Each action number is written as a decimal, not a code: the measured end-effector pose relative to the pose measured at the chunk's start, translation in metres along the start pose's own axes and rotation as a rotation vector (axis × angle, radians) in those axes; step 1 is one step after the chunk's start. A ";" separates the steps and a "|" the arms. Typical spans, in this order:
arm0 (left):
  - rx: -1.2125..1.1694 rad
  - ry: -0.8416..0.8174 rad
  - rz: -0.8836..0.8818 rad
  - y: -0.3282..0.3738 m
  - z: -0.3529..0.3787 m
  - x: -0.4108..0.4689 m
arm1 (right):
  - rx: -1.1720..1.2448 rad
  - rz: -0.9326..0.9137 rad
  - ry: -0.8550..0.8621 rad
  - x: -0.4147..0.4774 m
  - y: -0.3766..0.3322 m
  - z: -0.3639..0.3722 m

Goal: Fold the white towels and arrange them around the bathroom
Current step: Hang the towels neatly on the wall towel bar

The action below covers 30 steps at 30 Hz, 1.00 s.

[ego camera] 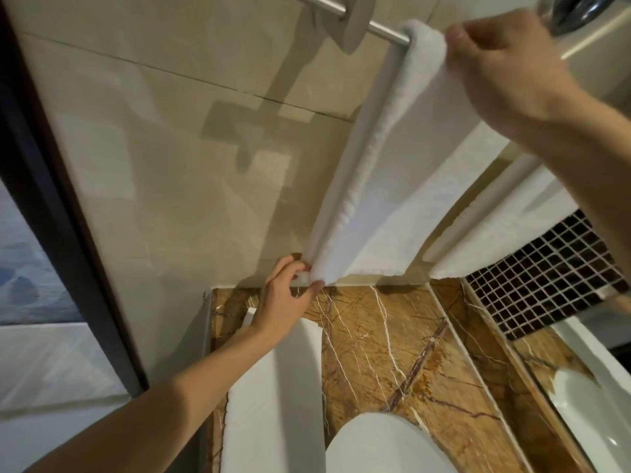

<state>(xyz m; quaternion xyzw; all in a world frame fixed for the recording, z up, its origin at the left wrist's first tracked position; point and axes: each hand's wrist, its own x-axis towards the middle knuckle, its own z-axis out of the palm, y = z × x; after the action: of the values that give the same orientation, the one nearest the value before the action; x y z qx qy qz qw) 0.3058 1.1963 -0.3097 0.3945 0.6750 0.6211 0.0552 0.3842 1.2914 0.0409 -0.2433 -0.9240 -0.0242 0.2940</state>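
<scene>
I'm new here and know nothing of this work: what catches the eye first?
A white towel hangs over the metal bar at the upper right, the right hand gripping its top and the left hand pinching its lower corner. Beneath runs a brown veined marble ledge, with a second folded towel lying on its left side.

brown marble ledge (392, 353) bears folded white towel (273, 404) at left edge; towel bar (386, 31) carries draped towel (392, 172)
</scene>
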 end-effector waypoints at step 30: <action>-0.038 -0.015 -0.342 0.004 0.004 -0.004 | 0.002 -0.014 0.007 0.009 0.007 0.001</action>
<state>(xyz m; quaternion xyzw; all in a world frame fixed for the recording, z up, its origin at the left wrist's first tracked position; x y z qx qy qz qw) 0.3124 1.1966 -0.3084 0.2776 0.7199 0.6123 0.1725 0.3802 1.3012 0.0440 -0.2364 -0.9247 -0.0261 0.2972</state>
